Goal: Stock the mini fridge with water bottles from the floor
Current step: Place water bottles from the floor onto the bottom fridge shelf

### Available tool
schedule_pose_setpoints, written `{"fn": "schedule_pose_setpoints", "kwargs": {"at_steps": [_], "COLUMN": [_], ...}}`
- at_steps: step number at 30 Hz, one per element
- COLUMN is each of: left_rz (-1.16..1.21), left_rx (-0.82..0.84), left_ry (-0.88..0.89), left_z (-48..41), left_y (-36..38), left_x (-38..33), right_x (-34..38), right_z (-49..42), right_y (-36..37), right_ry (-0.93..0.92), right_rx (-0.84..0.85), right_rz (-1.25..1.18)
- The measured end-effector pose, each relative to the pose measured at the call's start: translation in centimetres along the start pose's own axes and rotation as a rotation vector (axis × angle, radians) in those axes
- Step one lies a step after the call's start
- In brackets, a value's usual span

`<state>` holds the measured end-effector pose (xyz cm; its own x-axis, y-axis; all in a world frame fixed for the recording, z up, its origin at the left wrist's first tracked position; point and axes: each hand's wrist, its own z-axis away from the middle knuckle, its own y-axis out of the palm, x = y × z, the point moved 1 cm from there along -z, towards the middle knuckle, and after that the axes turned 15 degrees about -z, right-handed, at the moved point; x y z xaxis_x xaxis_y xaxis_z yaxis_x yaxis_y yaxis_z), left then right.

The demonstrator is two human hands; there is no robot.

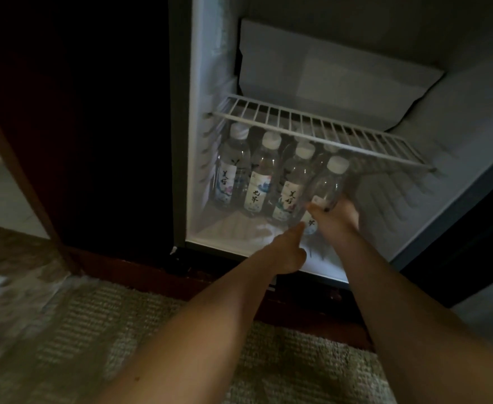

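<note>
The mini fridge (198, 83) stands open with a white wire shelf (312, 132) across its middle. Below the shelf three clear water bottles with white caps and labels stand in a front row: one at the left (232, 167), one in the middle (261, 176), one to the right (293, 185). More caps show dimly behind them. My right hand (337, 217) grips a fourth bottle (328, 185) round its lower body, tilted, at the right end of the row. My left hand (287, 252) is at the fridge's bottom lip, its fingers extended toward that bottle's base.
A pale freezer box (327, 71) fills the space above the shelf. The open fridge door (458, 176) is at the right. A dark wooden cabinet (79, 126) is at the left. A beige carpet (93, 330) covers the floor in front.
</note>
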<state>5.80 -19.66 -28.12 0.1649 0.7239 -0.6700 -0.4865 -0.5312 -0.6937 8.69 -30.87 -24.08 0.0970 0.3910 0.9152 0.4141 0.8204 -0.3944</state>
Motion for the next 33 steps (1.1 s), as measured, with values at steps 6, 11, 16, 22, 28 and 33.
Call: {"fn": "schedule_pose_setpoints", "kwargs": {"at_steps": [6,11,16,22,28,33], "left_rz": [-0.039,-0.065,-0.137,-0.266,-0.397,-0.594], "left_rx": [-0.004,-0.01,-0.006,-0.018,-0.032,0.073], "left_ry": [-0.028,-0.043,-0.038,-0.055,-0.055,-0.076], "left_z": [-1.0,-1.6,-0.8,1.9,7.0,11.9], "left_y": [0.6,0.5,0.3,-2.0,-5.4,-7.7], "left_x": [-0.7,-1.2,-1.2,0.9,2.5,5.2], "right_x": [0.1,0.2,0.4,-0.3,-0.4,1.0], "right_z": [-1.1,-1.3,-1.0,1.7,6.4,9.7], "right_y": [0.0,0.1,0.3,1.0,2.8,5.7], "right_ry": [0.009,0.017,0.064,0.141,0.002,-0.014], "right_rx": [0.015,0.028,0.051,0.017,-0.111,0.222], "right_rz": [0.001,0.006,0.01,-0.015,0.125,0.346]}}
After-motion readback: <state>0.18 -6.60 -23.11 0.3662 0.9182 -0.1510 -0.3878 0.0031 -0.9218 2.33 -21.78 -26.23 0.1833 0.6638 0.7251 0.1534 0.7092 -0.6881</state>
